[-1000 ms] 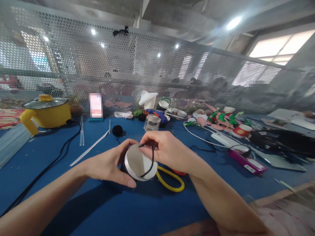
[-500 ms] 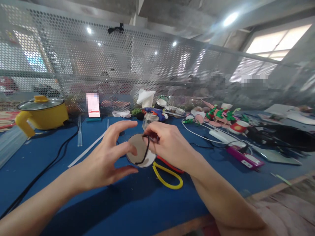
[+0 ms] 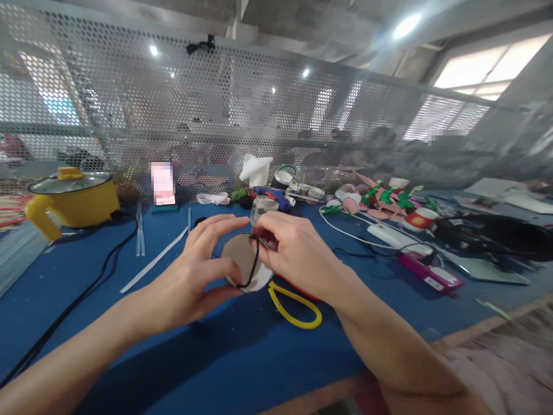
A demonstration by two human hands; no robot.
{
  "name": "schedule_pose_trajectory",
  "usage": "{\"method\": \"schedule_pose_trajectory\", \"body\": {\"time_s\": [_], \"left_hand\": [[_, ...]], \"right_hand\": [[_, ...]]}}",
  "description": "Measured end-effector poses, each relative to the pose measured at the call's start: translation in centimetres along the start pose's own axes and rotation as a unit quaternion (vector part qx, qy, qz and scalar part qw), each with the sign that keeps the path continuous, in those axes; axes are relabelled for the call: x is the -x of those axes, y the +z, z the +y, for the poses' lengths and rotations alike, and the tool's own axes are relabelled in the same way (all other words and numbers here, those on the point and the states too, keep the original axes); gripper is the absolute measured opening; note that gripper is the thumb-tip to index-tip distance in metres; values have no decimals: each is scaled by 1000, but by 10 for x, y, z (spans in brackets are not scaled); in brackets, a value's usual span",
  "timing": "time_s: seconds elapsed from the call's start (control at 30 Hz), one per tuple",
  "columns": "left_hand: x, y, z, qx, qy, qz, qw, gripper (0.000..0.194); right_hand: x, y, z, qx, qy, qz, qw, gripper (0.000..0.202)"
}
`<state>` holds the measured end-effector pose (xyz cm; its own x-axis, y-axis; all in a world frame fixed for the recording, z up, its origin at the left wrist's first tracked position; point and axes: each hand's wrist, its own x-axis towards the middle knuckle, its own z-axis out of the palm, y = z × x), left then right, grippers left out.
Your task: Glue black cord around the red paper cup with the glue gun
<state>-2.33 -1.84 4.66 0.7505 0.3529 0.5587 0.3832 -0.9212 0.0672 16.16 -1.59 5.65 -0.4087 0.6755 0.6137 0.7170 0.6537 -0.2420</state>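
Note:
A small round cup [image 3: 237, 253] with a pale inside and dark rim is held between my hands, its opening towards me. A black cord [image 3: 256, 265] arcs across the opening. My left hand [image 3: 201, 268] grips the cup from the left, thumb at its inside near the cord's lower end, other fingers around the outside. My right hand [image 3: 294, 245] pinches the cord's upper end at the rim, fingertips partly hidden. Just right of the cup, a yellow loop [image 3: 298, 324] lies on the blue table [image 3: 224, 357], with a red piece partly under my right hand.
A yellow pot [image 3: 78, 202] with a cable stands at the left, beside a lit phone [image 3: 163, 184]. Behind the cup are a glass jar [image 3: 262, 206] and a blue glue gun [image 3: 276, 196]. Paper flowers, a white power strip [image 3: 400, 241] and a purple box [image 3: 430, 274] lie right.
My left thumb has moved down towards the cord's lower end, and my left fingers have closed in around the cup. My right hand keeps its pinch at the rim.

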Motion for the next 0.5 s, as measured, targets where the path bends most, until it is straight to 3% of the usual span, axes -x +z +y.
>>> {"method": "schedule_pose_trajectory", "body": {"time_s": [0.33,0.5], "left_hand": [[1,-1,3,11,-15,-19,1000,7],[2,3,1,29,-8,4,1000,6]], "right_hand": [[-1,2,2,-14,-14,7,1000,11],[-1,3,1,-21,-15,5,1000,11]]}}
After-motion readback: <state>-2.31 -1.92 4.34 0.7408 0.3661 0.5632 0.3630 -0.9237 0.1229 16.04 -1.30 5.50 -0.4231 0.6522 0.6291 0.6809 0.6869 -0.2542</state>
